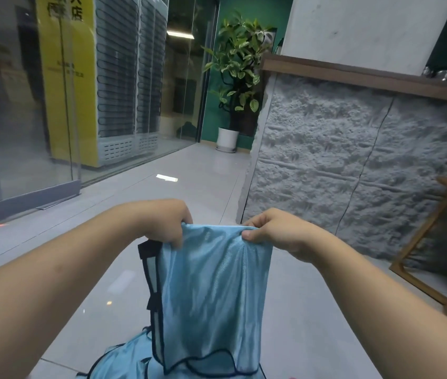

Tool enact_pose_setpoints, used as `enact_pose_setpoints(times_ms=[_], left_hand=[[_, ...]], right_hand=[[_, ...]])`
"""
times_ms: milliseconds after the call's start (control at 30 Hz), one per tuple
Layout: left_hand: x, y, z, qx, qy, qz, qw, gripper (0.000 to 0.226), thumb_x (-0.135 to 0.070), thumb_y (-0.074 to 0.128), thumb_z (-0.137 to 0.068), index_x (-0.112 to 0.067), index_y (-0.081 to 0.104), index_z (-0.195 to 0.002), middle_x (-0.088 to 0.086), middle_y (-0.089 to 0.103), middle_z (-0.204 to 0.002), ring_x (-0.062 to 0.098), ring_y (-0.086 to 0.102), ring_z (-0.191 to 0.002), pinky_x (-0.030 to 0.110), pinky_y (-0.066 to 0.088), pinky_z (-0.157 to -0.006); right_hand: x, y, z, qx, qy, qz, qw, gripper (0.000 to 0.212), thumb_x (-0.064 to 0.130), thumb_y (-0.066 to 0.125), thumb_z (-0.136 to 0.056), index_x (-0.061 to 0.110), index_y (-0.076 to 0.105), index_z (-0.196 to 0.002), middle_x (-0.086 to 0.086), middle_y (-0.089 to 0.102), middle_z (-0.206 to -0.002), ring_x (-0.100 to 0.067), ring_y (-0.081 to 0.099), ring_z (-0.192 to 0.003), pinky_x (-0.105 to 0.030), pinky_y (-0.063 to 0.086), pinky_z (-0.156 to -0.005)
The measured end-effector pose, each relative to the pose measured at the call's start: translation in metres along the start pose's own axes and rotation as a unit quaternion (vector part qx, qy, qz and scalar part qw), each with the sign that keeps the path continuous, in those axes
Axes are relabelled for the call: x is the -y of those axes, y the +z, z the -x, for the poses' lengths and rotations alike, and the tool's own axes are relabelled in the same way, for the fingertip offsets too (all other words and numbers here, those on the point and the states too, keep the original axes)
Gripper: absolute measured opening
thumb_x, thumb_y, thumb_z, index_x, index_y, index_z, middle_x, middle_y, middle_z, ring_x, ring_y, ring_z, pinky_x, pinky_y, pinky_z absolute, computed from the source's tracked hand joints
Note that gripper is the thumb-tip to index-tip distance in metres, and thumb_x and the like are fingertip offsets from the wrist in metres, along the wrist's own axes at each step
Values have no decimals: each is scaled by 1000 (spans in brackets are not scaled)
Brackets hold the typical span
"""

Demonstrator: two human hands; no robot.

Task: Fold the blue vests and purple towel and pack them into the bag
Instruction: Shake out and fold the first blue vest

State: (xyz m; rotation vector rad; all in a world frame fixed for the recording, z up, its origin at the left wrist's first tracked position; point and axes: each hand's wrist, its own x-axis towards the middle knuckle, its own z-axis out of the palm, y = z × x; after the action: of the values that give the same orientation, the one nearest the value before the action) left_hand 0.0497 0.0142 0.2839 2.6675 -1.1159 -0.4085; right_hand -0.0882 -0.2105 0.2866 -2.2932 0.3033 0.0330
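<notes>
Two hands [167, 225] [274, 233], two blue vests [211, 296] [123, 362], one potted plant [237, 77].

I seem to be looking into a shop or café front area rather than a home. A counter [353, 149] faced in rough grey stone carries a dark wooden top. Behind a glass partition [25, 132] stand tall commercial fridges [123, 77], one with a yellow side panel bearing printed characters. A potted plant [237, 77] sits against a green wall on pale floor tiles [189, 181].
</notes>
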Motion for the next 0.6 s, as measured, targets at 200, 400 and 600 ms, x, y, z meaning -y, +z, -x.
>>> enact_pose_setpoints(times_ms=[200,400,600], left_hand=[[12,-11,-1,-73,27,128,989,31,-20,52,-61,-18,76,-81,5,75,-92,30,71,-82,39,61,-68],[30,6,2,-68,17,526,848,33,-24,74,-46,-12,57,-72,11,51,-70,25,48,-58,30,30,-52],[18,12,2,-27,23,643,765,11,-17,63,-89,-9,71,-91,11,72,-85,23,70,-70,29,59,-62]], right_hand=[[-12,-3,5,0,-41,-200,979,34,15,61,-104,16,75,-73,-4,75,-82,-14,69,-71,-20,53,-66],[-15,-7,3,-91,-7,-348,933,22,16,71,-97,-2,72,-109,-22,76,-106,-30,73,-85,-36,64,-71],[-12,-10,-1,-82,20,-520,850,35,30,68,-97,0,79,-111,-21,77,-107,-33,76,-87,-45,65,-73]])
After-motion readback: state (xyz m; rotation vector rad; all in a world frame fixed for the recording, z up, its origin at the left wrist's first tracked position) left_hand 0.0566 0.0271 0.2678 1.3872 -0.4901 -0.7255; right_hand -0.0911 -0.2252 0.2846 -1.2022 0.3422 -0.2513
